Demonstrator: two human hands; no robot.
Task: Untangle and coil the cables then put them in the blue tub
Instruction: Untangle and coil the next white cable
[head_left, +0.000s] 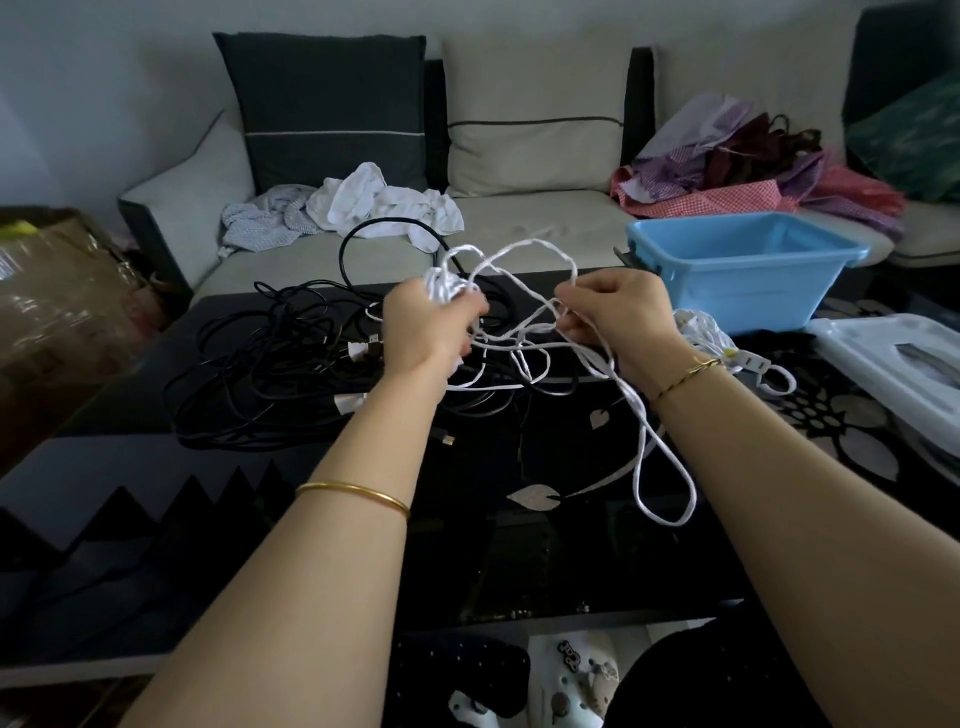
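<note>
White cable (439, 283), held in the air above the table between both hands, with loose loops rising over the hands and one long loop hanging down to the tabletop. Left hand (431, 325): fingers curled round a bunched part of the white cable. Right hand (618, 312): fingers closed, pinching a strand of the same cable where several strands cross. A tangle of black cables (260, 364) lies on the table to the left, behind and below the left hand. The blue tub (748, 280) stands at the far right of the table, near the right hand but apart from it; no cable shows inside it. A white socket block (748, 358) with its coiled lead lies just in front of the tub. Surface: a glossy black table (519, 561) with a pale leaf pattern; a white tray (893, 364) rests at its right edge. Room: a light sofa (530, 218) behind the table, bearing a dark cushion (327, 109), crumpled white clothes (379, 202) and a heap of coloured fabric (753, 161); a cardboard box (57, 291) stands at left.
</note>
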